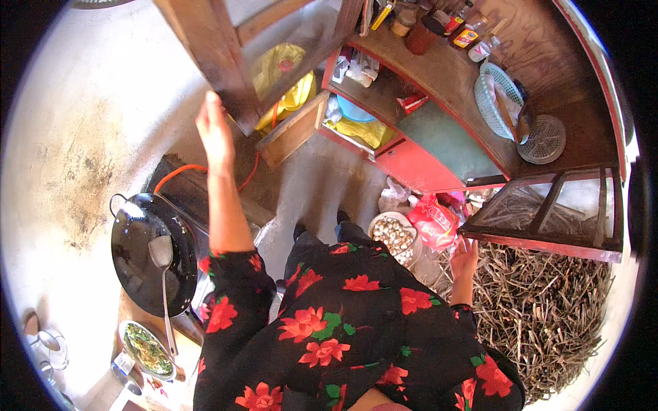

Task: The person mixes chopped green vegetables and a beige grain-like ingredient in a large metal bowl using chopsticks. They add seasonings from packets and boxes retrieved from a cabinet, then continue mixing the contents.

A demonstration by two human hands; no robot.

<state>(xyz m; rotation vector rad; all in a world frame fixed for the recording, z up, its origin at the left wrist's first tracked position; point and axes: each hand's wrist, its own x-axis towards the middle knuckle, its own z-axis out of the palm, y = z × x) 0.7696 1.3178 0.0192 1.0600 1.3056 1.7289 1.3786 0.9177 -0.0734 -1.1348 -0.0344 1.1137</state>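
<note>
My left hand (215,134) is raised with its fingers straight, against or just beside the edge of an open wooden cabinet door (218,46) with glass panes. Whether its fingers grip the frame cannot be told. On the other side my right hand (464,259) has its fingers apart, the tips at the near corner of a second open glazed door (545,244). Between the doors is a red-edged wooden cabinet (437,77). Its upper shelf holds several bottles (465,37), a brown jar (424,36), a light-blue plastic basket (496,105) and a round perforated steamer plate (541,138).
A black wok (149,277) with a metal spatula (162,251) stands at left, near a dish of greens (148,349). An open drawer (293,128) juts out. Low at right are a bowl of mushrooms (393,234), a red plastic bag (434,221) and piled twigs (540,318).
</note>
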